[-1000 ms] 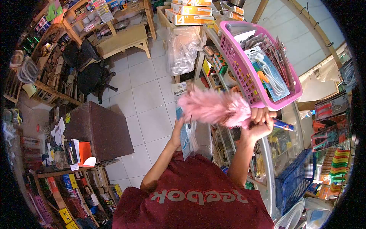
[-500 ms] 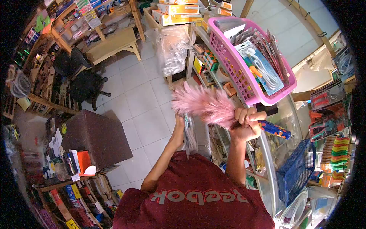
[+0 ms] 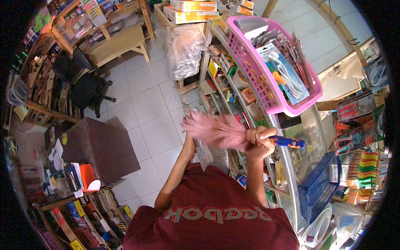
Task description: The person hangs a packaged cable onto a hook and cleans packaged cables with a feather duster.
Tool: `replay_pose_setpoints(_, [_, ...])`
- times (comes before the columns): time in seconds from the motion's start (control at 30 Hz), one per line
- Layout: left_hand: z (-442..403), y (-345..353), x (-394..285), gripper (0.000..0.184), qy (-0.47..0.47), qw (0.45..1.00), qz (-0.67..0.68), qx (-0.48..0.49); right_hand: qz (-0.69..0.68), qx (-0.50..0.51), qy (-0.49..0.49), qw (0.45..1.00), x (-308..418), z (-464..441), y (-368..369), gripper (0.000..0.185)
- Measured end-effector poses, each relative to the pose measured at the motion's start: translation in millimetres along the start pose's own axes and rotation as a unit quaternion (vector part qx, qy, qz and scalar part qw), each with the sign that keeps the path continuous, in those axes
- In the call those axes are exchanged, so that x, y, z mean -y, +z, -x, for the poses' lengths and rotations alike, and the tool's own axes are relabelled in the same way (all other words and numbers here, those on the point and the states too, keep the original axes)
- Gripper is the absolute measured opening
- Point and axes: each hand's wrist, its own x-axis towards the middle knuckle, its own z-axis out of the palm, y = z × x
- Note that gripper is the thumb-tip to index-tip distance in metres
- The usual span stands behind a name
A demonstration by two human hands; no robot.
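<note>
My right hand point(image 3: 259, 143) is wrapped around a feather duster point(image 3: 218, 130) near the base of its pink feathers. The blue patterned handle point(image 3: 288, 142) sticks out to the right of the fist. The feathers point left and lie over my left hand point(image 3: 189, 143), covering its fingers. Below the feathers hangs a clear plastic packet point(image 3: 204, 154) at my left hand, its upper part hidden. Just beyond my right hand, on the glass display case, stands a pink basket point(image 3: 273, 109) with packaged cables point(image 3: 287, 79) and other packets.
A blue plastic basket point(image 3: 318, 187) leans at the right beside a coiled white hose point(image 3: 318, 225). Shelves with goods point(image 3: 225, 96) run under the glass. At left are a brown cabinet point(image 3: 100, 150), a black office chair point(image 3: 85, 87) and a wooden bench point(image 3: 118, 46).
The duster has moved down and left, and its handle is now closer to level. The feathers cover more of my left hand and the packet. The view has shifted slightly.
</note>
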Motion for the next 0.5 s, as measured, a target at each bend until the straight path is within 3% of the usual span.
replay_pose_setpoints(0.13, [-2.0, 2.9, -2.4, 0.069, 0.000, 1.000, -0.007, 0.006, -0.022, -0.020, 0.032, 0.999, 8.6, 0.7, -0.1, 0.008])
replay_pose_setpoints(0.23, [-6.7, -2.9, 2.3, 0.069, -0.039, 0.988, 0.150, 0.003, -0.024, -0.016, 0.044, 0.999, 10.5, 4.3, -8.5, 0.007])
replay_pose_setpoints(0.33, [-11.7, -14.4, -1.3, 0.068, -0.104, 0.927, 0.354, 0.063, -0.048, -0.032, 0.070, 0.996, 10.0, 9.9, -17.6, 0.009])
replay_pose_setpoints(0.43, [-10.2, -2.4, -21.0, 0.062, -0.101, 0.931, 0.347, -0.049, -0.012, -0.020, 0.082, 0.996, 8.5, 14.0, -14.5, 0.008])
replay_pose_setpoints(0.5, [-16.3, -15.2, -14.0, 0.062, -0.110, 0.931, 0.340, -0.067, -0.013, -0.005, 0.098, 0.995, 7.7, 14.9, -14.2, 0.008])
